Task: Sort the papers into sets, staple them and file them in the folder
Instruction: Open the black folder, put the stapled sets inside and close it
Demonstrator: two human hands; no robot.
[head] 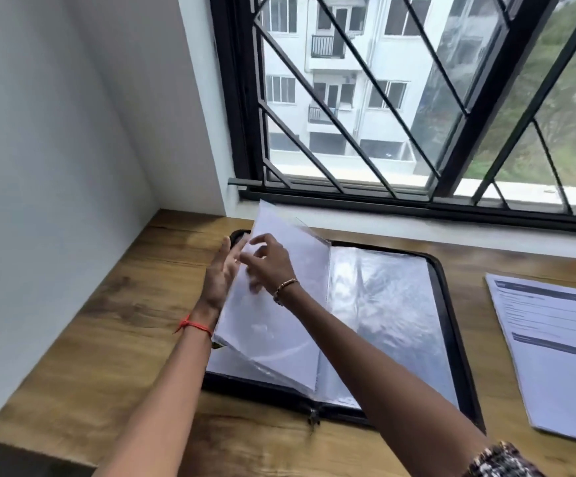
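A black zip folder (450, 304) lies open on the wooden desk, its clear plastic sleeves spread flat on the right half. On the left half a sleeve holding white paper (279, 315) is lifted and tilted. My left hand (219, 273) stands behind its left edge, fingers apart, touching it. My right hand (267, 261) lies on the front of that sleeve near its top, fingers spread and blurred. A stack of printed papers (555, 356) rests on the desk to the right of the folder.
The wooden desk (114, 321) meets a white wall on the left and a window sill at the back. A barred window (417, 98) fills the far side. Bare desk surface shows left of the folder and in front of it.
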